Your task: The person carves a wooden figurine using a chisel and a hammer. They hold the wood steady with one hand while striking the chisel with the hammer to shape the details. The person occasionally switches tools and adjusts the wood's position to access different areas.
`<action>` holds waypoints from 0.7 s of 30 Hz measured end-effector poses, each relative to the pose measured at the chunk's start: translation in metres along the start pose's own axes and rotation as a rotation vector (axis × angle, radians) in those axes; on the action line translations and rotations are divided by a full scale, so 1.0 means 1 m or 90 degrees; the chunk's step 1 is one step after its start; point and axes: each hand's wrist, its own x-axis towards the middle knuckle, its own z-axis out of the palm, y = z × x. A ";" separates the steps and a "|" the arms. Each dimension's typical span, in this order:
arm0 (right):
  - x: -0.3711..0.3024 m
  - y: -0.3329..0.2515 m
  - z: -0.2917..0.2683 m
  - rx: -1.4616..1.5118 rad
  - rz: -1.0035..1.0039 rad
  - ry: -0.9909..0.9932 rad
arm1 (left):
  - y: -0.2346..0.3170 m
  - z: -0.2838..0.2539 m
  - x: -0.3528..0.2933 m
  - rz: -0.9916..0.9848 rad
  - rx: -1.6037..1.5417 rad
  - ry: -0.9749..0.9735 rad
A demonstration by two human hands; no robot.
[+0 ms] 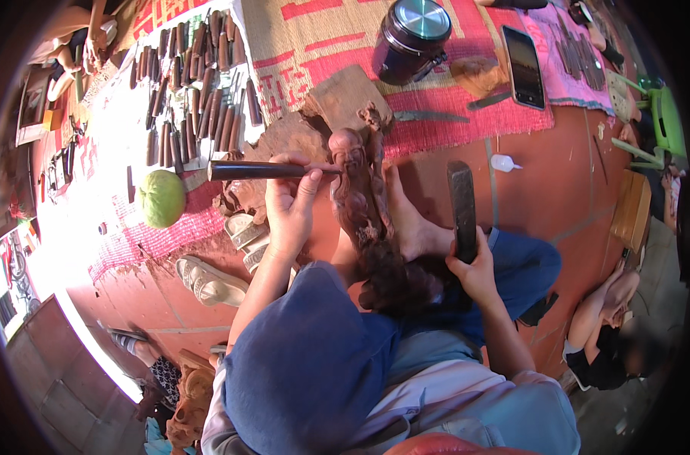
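A reddish-brown wood carving of a bearded figure stands between my legs, its dark lower end by my lap. My left hand pinches a carving chisel with a dark handle pointing left. The chisel's thin tip meets the figure just under its beard. Held upright on the right is a dark, flat-sided mallet bar, my right hand wrapped round its lower end. The bar is apart from the chisel. Behind the carving sits a pale wood block, close to its head.
Several chisels lie in rows on white cloth at the far left. A green round fruit and sandals are on the left. Beyond the carving are a dark insulated jar, a phone and a small white bottle. Other people sit around.
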 end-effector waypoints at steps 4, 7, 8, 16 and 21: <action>0.006 0.015 -0.005 -0.050 0.010 0.009 | 0.011 -0.005 0.007 0.043 0.079 0.024; 0.027 0.037 -0.005 -0.070 0.032 -0.005 | 0.006 -0.022 0.007 -0.005 0.144 0.066; 0.034 0.042 -0.004 -0.095 0.051 -0.011 | 0.009 -0.027 0.007 -0.038 0.189 0.080; 0.070 0.096 -0.003 -0.100 0.133 -0.061 | 0.042 -0.087 0.032 0.084 0.205 0.169; 0.085 0.094 -0.002 -0.231 0.128 -0.051 | 0.044 -0.089 0.021 0.042 0.035 0.191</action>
